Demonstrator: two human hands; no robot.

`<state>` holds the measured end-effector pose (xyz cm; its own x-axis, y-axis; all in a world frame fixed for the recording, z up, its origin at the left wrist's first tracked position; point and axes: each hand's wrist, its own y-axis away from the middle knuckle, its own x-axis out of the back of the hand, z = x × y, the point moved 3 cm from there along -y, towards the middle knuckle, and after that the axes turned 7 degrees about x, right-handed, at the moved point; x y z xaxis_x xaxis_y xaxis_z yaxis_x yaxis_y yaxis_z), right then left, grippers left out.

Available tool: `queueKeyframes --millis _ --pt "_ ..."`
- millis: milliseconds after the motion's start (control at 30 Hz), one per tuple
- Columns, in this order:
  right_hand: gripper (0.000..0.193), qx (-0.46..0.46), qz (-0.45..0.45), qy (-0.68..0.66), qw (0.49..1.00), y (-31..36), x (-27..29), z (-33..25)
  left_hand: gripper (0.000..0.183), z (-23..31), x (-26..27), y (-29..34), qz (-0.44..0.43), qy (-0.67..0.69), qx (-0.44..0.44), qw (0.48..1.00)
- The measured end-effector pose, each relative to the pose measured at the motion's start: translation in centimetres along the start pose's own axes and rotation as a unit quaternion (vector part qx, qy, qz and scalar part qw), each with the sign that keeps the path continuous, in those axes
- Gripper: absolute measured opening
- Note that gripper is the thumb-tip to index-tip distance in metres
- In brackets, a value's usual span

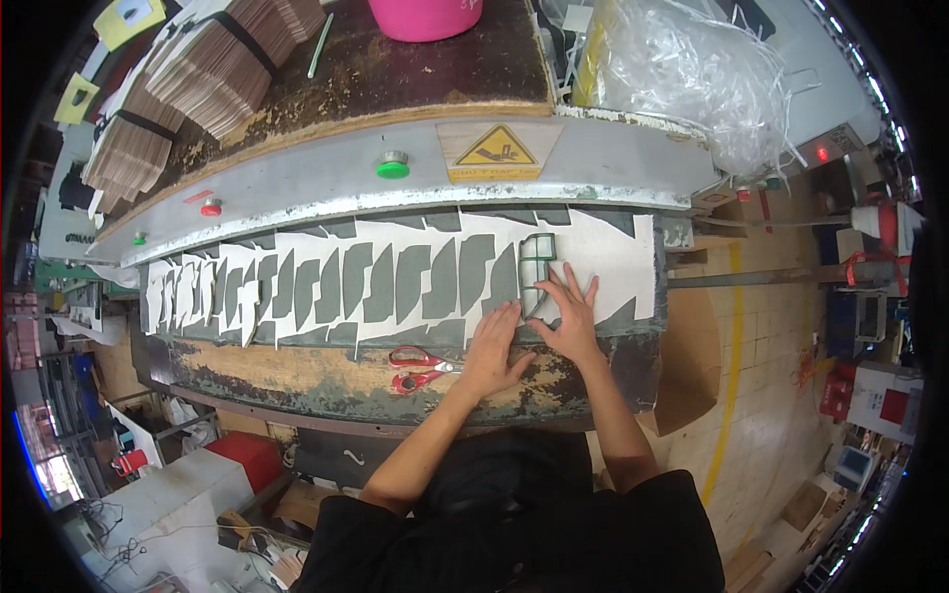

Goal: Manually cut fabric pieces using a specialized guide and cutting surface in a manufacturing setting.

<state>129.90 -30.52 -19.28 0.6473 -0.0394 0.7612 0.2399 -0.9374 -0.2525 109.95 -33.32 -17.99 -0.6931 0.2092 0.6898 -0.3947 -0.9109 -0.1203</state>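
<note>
A cutting die with green metal edges rests on a white sheet at the right end of a row of cut-out holes. My right hand is open beside it, fingers spread, with the thumb and index finger touching its right and near edges. Flat on the sheet's near edge lies my left hand, its fingertips by the die's lower left corner. Dark gray shows through the holes. Red-handled scissors lie left of my left hand, on the worn front board.
A gray machine beam with buttons and a yellow warning sign crosses behind the sheet. On the board above stand banded stacks of brown pieces and a pink tub. A clear plastic bag is at the back right.
</note>
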Motion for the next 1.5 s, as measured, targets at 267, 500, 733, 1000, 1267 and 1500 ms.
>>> queueKeyframes --millis 267,500,733,1000,1267,1500 --pt "0.057 0.006 0.099 -0.082 0.992 6.6 4.7 -6.4 0.036 0.4 9.7 -6.5 0.295 0.217 0.155 0.918" --pt "0.031 -0.039 0.003 -0.123 0.992 13.0 7.1 -7.9 0.037 3.9 17.8 -9.8 0.490 0.201 0.111 0.841" --pt "0.040 -0.005 0.067 -0.055 0.996 11.7 12.7 -7.9 0.019 6.1 9.2 0.7 0.147 0.086 0.094 0.981" --pt "0.047 -0.054 -0.006 0.020 0.998 13.3 13.4 -7.8 0.044 9.5 7.4 7.9 0.052 -0.119 0.033 0.991" --pt "0.050 -0.099 -0.009 0.060 0.993 12.0 12.4 -7.8 0.045 8.6 6.9 7.8 0.085 -0.130 0.022 0.988" --pt "0.048 -0.055 -0.043 0.060 0.996 12.1 12.2 -7.5 0.041 7.1 7.5 8.6 0.014 -0.127 0.070 0.989"
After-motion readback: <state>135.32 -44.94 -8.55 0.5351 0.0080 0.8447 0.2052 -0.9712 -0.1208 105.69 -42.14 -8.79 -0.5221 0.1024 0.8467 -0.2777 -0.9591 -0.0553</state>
